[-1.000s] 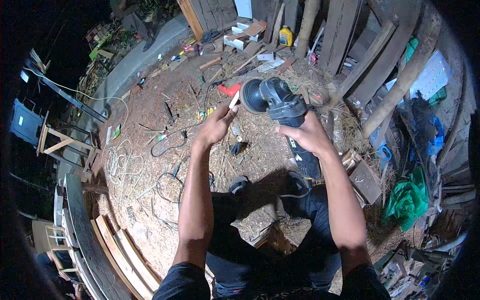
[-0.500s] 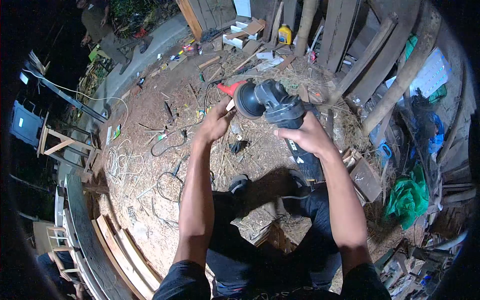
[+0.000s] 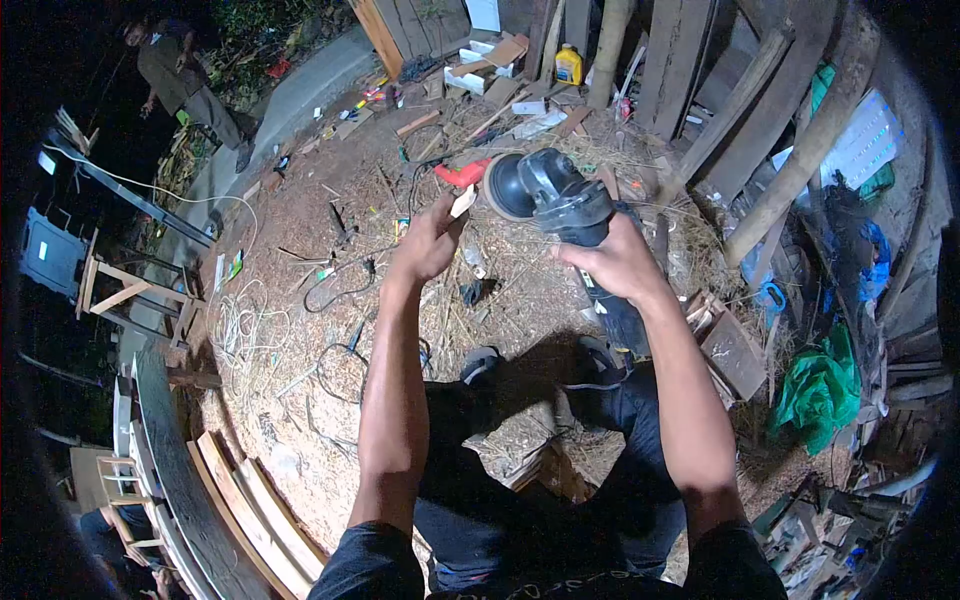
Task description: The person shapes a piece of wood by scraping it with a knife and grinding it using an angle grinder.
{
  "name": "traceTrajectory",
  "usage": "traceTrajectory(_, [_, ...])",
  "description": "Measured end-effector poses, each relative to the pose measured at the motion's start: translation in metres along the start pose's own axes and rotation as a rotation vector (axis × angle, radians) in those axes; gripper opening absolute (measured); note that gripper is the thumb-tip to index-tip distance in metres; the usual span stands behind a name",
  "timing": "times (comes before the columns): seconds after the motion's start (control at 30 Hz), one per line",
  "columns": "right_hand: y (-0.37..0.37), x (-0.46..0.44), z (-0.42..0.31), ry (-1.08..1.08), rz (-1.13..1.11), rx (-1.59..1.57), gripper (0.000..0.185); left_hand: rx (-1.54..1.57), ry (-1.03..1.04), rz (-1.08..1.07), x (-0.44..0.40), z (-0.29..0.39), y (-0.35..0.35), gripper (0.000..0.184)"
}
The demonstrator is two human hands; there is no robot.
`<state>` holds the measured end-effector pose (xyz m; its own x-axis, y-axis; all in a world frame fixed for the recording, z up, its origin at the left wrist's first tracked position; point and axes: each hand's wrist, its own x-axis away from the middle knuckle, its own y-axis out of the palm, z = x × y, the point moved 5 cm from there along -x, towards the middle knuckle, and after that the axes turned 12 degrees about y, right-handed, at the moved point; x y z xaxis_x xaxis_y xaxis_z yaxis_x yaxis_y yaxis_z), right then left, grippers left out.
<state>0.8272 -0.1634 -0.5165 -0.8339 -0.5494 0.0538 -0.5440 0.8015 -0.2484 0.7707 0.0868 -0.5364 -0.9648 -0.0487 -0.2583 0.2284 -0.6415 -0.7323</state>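
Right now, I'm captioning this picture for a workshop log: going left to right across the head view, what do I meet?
Wooden frame → coil of pale cord → left hand, gripping a small wood piece → dark power tool, held in the right hand → brown board → green plastic bag.

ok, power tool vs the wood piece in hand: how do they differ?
The power tool is far larger than the wood piece. The power tool is dark grey and black; the wood piece is pale. The right hand holds the power tool, the left hand the wood piece. Both are held above the ground.
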Motion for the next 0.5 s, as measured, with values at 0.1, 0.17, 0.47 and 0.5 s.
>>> traceTrajectory(0.1, [0.001,0.002,-0.002,0.071,-0.015,0.002,0.03,-0.09,0.005,0.028,0.0,0.0,0.001,0.02])
traceTrajectory(0.17, [0.004,0.0,0.005,0.04,-0.011,0.005,0.031,-0.161,0.051,0.02,-0.003,0.003,0.003,0.021])
traceTrajectory(0.47, [0.009,-0.004,0.005,-0.034,0.002,0.134,0.036,-0.353,0.126,0.046,-0.002,-0.001,0.001,0.02])
traceTrajectory(0.5, [0.01,-0.003,0.003,-0.039,0.012,0.167,0.036,-0.36,0.141,0.048,-0.002,-0.003,0.003,0.019])
